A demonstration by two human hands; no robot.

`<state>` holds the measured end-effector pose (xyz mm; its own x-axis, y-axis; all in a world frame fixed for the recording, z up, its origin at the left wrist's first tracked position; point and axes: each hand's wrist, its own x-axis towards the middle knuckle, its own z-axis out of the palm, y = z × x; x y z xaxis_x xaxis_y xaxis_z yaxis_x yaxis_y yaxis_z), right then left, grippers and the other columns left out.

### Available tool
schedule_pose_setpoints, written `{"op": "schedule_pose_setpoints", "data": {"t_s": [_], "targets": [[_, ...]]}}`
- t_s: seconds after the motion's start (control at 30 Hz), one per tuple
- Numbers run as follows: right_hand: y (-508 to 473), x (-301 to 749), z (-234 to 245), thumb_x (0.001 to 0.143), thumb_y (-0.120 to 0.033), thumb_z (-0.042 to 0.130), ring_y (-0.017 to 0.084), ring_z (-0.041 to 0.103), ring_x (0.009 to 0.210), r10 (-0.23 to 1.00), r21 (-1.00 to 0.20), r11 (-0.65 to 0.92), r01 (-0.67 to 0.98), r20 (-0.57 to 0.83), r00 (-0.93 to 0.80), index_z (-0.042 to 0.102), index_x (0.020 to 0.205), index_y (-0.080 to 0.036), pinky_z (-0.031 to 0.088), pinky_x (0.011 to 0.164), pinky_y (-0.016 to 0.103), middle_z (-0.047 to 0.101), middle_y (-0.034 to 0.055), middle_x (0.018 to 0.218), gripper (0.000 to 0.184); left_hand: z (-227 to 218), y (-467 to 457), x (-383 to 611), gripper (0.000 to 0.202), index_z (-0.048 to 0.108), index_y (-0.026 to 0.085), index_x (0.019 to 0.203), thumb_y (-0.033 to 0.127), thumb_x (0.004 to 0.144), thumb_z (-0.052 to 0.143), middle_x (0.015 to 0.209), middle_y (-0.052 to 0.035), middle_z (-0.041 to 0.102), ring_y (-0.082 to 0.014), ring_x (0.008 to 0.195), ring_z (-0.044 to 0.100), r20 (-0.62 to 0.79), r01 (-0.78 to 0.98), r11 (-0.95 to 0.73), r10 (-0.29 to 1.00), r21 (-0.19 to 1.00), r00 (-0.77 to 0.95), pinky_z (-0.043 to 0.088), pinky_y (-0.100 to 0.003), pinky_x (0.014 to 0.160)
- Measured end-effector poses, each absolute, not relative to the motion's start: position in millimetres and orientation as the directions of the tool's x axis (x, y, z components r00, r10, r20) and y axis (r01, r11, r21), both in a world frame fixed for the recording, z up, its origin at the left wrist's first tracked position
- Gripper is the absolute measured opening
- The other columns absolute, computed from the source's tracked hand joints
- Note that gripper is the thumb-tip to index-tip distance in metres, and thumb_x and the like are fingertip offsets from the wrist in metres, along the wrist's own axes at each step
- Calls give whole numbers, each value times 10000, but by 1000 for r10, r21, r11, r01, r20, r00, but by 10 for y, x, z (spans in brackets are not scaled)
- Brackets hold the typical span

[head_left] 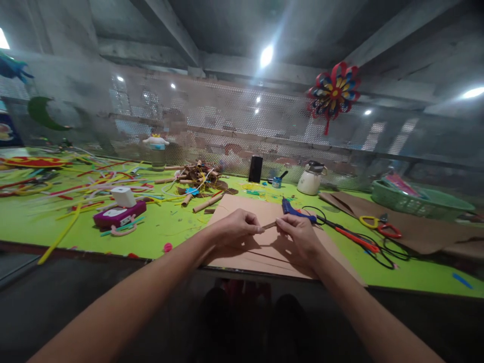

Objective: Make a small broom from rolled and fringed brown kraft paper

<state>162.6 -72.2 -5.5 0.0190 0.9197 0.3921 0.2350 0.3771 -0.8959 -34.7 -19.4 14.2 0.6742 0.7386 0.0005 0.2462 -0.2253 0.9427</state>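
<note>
Between my two hands stretches a short, thin brown strip (269,225), perhaps paper or cardboard. Its left end is pinched in the fingertips of my left hand (239,225). The other end is pinched by my right hand (298,233). Both hands are over a flat sheet of tan cardboard (234,258) at the table's front edge. Just beyond my right hand lies a blue hot glue gun (298,212), partly behind the fingers.
Scissors (380,226), a red-and-black tool with a cable (357,238), brown paper (419,232) and a green basket (423,199) lie right. Rolled brown tubes (207,202), coloured pipe cleaners (70,227) and a purple box (120,215) are left. A white jug (310,180) stands behind.
</note>
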Motion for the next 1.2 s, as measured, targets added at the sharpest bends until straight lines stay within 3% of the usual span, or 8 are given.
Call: {"op": "schedule_pose_setpoints", "data": {"t_s": [0.2,0.33,0.47,0.6,0.8,1.0,1.2], "targets": [[-726,1587,-56,696,-445,637,87,348,481,921,-914,369,166,384,63,550,550,-152,264,479,240,469,-22,499,339,115,-204,-350,417,568,129,715,502,574,692,522,49,435,-66,443,374,-27,214,-167,725,963,688,299,-205,444],[-708,1587,-81,638,-441,691,72,354,464,954,-955,294,34,296,52,550,541,-146,272,464,227,472,-32,495,341,104,-196,-345,421,551,122,689,517,599,666,506,49,418,-71,445,371,3,260,-262,709,929,705,302,-207,445],[-700,1570,-129,591,-383,745,79,449,495,981,-976,171,-135,182,-73,593,644,-144,356,507,232,535,-25,554,288,100,-215,-310,429,539,127,680,547,644,612,526,41,448,-79,471,393,85,279,-413,675,867,733,296,-207,458],[-679,1545,-146,573,-348,763,70,439,443,980,-977,185,-108,191,-48,609,635,-134,345,466,221,536,-28,495,270,88,-231,-277,421,538,132,699,553,707,545,537,34,487,-88,487,426,133,285,-490,655,824,744,307,-206,468],[-654,1573,-123,594,-339,749,63,428,453,965,-963,259,-74,256,52,638,628,-128,320,449,214,568,-9,536,242,91,-207,-281,370,554,124,779,492,735,558,543,16,545,-89,473,478,89,206,-379,631,902,771,350,-210,498],[-629,1618,-153,604,-381,736,68,449,459,964,-960,253,-117,241,110,632,691,-137,343,445,212,575,-8,556,279,73,-206,-312,320,518,136,863,431,753,572,577,-6,584,-90,486,524,12,151,-234,575,961,818,310,-189,470],[-592,1641,-140,613,-416,726,78,494,492,932,-938,306,-162,261,251,632,782,-138,401,485,212,584,-6,577,339,62,-211,-307,310,519,133,771,415,697,623,477,31,519,-63,399,433,20,153,-222,624,963,781,305,-192,449]]}}
